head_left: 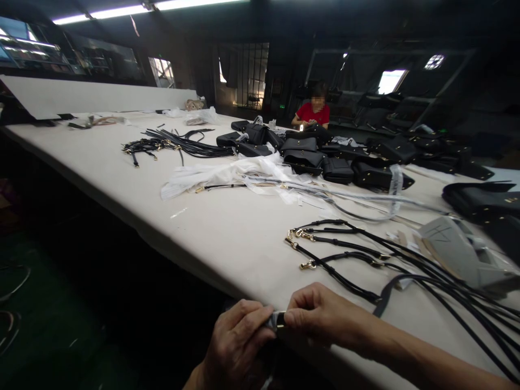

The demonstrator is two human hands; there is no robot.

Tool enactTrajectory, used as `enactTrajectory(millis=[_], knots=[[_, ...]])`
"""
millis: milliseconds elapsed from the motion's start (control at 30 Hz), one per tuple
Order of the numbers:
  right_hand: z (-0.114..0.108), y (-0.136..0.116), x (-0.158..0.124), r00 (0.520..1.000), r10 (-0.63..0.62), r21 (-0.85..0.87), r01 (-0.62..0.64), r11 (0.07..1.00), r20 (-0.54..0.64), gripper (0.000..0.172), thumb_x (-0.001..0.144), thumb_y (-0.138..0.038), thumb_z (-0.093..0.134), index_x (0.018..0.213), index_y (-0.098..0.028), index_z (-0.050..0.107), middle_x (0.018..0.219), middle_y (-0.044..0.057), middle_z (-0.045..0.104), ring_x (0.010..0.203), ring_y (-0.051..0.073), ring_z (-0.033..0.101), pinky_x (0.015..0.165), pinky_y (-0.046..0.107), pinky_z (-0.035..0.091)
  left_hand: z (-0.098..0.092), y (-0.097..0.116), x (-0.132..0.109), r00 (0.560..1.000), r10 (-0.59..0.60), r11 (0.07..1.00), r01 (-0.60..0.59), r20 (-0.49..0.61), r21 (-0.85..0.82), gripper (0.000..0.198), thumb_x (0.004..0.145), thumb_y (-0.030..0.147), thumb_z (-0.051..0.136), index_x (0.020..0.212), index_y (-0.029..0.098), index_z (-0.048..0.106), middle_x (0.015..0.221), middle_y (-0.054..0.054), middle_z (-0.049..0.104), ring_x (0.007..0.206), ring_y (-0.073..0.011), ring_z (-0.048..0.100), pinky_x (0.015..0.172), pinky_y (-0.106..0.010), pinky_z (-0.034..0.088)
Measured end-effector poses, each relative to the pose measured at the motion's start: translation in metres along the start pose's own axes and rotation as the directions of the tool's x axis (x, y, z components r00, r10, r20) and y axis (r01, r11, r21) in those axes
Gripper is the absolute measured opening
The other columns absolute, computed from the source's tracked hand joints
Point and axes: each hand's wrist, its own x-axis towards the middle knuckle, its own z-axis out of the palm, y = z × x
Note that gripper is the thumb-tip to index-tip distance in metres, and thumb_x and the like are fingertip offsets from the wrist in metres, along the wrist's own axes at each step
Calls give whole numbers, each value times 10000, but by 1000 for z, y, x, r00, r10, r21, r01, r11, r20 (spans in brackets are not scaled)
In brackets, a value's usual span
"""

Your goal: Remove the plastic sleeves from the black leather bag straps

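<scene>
At the table's front edge, my left hand [239, 335] and my right hand [314, 313] are close together. Both are closed on a short visible piece of black strap [280, 319] with gold-coloured metal on it. Greyish, translucent wrapping shows on it by the left fingertips, while the right thumb and fingers pinch its other side. The rest of this strap is hidden by the hands or lost in shadow. Just beyond my right hand lie several black straps [345, 279] with gold clasps [307, 265], running off to the right.
White wrapping [227, 176] and a wrapped strap cross the pale table [211, 246]. Several black bags [303, 154] are heaped behind, with a bundle of straps [179, 143] to their left. A grey tape dispenser [467, 254] stands right. A person in red [312, 112] works across the table.
</scene>
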Motion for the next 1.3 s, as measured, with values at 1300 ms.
enactTrajectory(millis=[1300], knots=[[35,7,4,880,-472,-922,226,314,55,119,873,-183,553,805,-172,650,781,56,730,628,178,637,539,284,298,11,22,18,982,-191,784,146,10,604,230,794,73,457,614,215,473,599,-26,563,557,-190,521,553,-311,381]])
